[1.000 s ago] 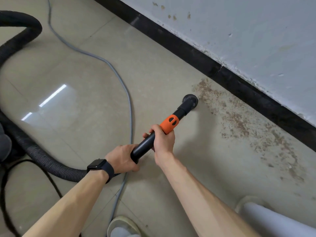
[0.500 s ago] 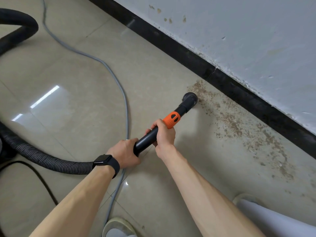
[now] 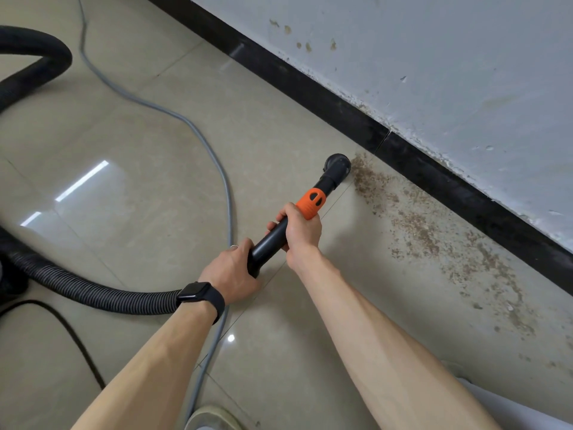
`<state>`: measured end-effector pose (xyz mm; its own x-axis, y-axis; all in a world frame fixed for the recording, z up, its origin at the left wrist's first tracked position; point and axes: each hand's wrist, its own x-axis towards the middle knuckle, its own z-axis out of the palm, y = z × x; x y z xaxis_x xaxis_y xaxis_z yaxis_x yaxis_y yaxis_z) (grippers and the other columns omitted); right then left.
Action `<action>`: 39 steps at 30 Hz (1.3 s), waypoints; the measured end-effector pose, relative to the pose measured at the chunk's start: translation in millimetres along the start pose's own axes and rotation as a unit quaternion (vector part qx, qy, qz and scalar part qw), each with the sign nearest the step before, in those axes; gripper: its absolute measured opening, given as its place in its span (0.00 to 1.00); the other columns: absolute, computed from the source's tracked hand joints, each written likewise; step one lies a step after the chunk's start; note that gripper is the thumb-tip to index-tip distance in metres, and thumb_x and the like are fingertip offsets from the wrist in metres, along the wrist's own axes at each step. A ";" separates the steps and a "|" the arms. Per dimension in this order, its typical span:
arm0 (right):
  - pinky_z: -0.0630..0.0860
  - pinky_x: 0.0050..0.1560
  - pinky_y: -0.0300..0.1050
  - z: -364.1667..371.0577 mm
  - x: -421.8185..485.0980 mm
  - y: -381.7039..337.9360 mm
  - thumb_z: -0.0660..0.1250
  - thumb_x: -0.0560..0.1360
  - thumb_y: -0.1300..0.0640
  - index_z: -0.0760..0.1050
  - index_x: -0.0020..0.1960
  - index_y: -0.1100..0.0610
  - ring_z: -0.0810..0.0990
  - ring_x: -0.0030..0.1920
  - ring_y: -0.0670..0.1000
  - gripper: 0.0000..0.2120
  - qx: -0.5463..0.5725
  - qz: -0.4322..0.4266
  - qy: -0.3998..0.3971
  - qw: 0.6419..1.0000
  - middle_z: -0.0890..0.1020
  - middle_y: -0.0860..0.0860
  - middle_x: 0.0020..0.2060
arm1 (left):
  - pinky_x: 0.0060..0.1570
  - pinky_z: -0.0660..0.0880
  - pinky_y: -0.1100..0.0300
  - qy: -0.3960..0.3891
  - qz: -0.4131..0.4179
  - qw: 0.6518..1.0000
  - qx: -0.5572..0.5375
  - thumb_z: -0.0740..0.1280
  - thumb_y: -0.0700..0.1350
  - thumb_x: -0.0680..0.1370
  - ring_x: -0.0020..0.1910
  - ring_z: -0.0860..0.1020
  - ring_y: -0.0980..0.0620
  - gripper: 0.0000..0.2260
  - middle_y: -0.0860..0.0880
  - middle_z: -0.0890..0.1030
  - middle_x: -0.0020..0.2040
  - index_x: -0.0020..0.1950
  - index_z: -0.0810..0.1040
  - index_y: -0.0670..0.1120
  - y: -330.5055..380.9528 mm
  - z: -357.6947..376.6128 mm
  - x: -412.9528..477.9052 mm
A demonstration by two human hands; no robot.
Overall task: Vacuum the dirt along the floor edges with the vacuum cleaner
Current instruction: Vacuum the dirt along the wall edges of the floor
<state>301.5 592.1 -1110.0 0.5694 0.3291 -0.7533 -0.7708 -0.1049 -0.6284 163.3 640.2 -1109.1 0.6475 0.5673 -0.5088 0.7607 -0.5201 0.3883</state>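
Observation:
A black vacuum wand [image 3: 273, 240] with an orange collar [image 3: 311, 202] points toward the wall. Its round nozzle [image 3: 337, 165] sits on the tiled floor at the left end of a brown dirt strip [image 3: 434, 240] that runs along the black skirting board [image 3: 434, 178]. My right hand [image 3: 302, 231] grips the wand just behind the orange collar. My left hand [image 3: 232, 270], with a black watch on the wrist, grips the wand's rear end where the ribbed black hose [image 3: 102, 294] joins.
The hose loops left to the vacuum body [image 3: 7, 274] at the frame's left edge and arcs at top left. A grey cable [image 3: 214, 162] crosses the glossy beige tiles under my left arm. A thin black cord [image 3: 74, 339] lies lower left. A shoe tip [image 3: 214, 417] shows at the bottom.
The nozzle has moved along the floor toward the skirting, to the dirt strip's near end. Both hands keep their grip on the wand; the view shifted slightly.

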 end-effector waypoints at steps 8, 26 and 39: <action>0.85 0.44 0.59 -12.4 13.4 -20.4 0.67 0.70 0.65 0.73 0.49 0.60 0.82 0.29 0.55 0.08 -0.029 -0.015 0.004 0.999 0.78 0.53 0.30 | 0.41 0.80 0.50 0.008 0.013 1.000 0.019 0.68 0.50 0.73 0.38 0.77 0.48 0.13 0.51 0.74 0.42 0.54 0.67 0.52 19.2 7.8 10.8; 0.77 0.31 0.45 -10.9 16.3 -59.3 0.64 0.70 0.66 0.68 0.35 0.59 0.73 0.23 0.53 0.08 -0.016 0.041 -0.021 0.999 0.72 0.53 0.26 | 0.33 0.72 0.58 0.005 -0.013 0.999 0.049 0.70 0.53 0.68 0.34 0.76 0.49 0.16 0.51 0.75 0.36 0.51 0.68 0.53 58.3 -7.3 20.4; 0.77 0.32 0.46 -9.6 18.4 -70.2 0.65 0.68 0.66 0.68 0.36 0.59 0.73 0.23 0.53 0.06 -0.041 0.047 -0.034 0.997 0.72 0.54 0.26 | 0.31 0.70 0.60 0.007 -0.014 0.998 0.055 0.71 0.54 0.68 0.34 0.76 0.49 0.18 0.52 0.75 0.36 0.52 0.69 0.53 69.5 -12.9 23.3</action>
<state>368.8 596.5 -1081.6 0.4727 0.3758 -0.7970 -0.7929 -0.2133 -0.5708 231.8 625.5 -1084.1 0.6272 0.5913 -0.5070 0.7696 -0.5706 0.2866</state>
